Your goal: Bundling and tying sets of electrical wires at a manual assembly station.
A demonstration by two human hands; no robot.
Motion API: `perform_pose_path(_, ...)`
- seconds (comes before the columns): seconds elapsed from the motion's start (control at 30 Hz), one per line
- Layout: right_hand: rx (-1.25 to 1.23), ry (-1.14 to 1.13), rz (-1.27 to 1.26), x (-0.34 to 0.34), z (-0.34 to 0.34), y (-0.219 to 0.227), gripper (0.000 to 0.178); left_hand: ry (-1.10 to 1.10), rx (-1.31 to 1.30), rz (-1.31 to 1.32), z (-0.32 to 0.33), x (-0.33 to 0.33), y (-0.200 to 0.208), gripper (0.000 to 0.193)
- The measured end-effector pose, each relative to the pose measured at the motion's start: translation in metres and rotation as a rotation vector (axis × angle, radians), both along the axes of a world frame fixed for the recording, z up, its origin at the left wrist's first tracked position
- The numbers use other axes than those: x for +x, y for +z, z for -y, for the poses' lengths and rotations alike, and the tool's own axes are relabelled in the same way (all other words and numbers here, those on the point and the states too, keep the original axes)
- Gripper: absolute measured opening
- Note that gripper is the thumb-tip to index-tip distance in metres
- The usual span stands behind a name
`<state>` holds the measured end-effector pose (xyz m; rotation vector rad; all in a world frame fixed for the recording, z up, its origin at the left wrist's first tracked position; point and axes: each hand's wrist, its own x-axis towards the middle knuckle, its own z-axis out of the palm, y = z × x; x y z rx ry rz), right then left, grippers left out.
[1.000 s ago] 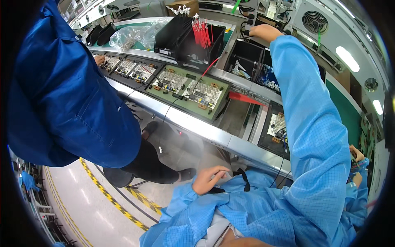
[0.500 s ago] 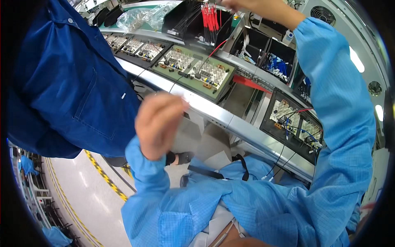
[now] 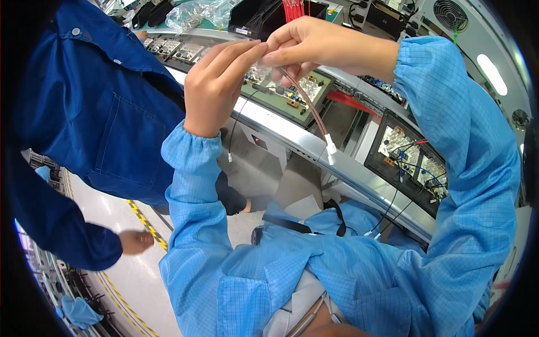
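Observation:
My left hand (image 3: 216,84) and my right hand (image 3: 306,42) meet in front of me, fingertips touching, above the conveyor. Both pinch a small bundle of thin wires. Brownish-red wires (image 3: 311,109) hang down from my right fingers and end in a white connector (image 3: 331,150). A thin black wire (image 3: 236,121) drops from my left fingers to a small white tip. Both my sleeves are light blue. Behind the hands a green tray with a circuit board (image 3: 286,95) rests on the conveyor.
A co-worker in a dark blue coat (image 3: 95,95) stands close on my left, one hand (image 3: 136,241) low. A metal conveyor rail (image 3: 292,137) runs diagonally. More boards (image 3: 174,48) sit upstream, a black tray with wired boards (image 3: 412,160) on the right, red wires (image 3: 292,8) in a bin.
My right hand came back from the far bin with wires. My left hand rose from my lap to meet it, and both now hold the wires together.

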<state>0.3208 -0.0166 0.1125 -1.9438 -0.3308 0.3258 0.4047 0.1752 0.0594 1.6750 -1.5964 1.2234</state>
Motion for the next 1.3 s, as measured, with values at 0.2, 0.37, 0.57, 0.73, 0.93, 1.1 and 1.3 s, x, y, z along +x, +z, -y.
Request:
perform_pose_path(0.2,0.32,-0.24,-0.109,0.006,-0.007,-0.027,0.054,-0.05,0.032,-0.197,0.009,0.021,-0.027,0.029)
perform_pose_path(0.37,0.511,-0.192,-0.042,0.03,-0.003,-0.041,0.033,-0.081,-0.043,-0.503,0.016,0.037,-0.043,0.019)
perform_pose_path(0.57,-0.223,-0.146,0.725,0.074,0.003,-0.061,0.019,-0.243,-0.099,-0.978,0.02,0.062,-0.071,0.015)
perform_pose_path(0.73,-0.368,-0.186,0.911,0.097,0.005,-0.074,0.016,-0.343,-0.13,-1.219,0.013,0.072,-0.084,0.008)
perform_pose_path(0.93,-0.731,-0.201,1.04,0.109,0.009,-0.084,0.021,-0.361,-0.085,-1.376,0.014,0.08,-0.097,0.009)
perform_pose_path(1.1,-0.593,-0.169,0.769,0.108,0.026,-0.083,0.024,-0.243,-0.135,-1.35,0.013,0.095,-0.099,0.012)
perform_pose_path(1.3,-0.685,-0.108,0.721,0.084,0.046,-0.091,0.022,0.061,0.036,-1.171,0.013,0.122,-0.116,0.012)
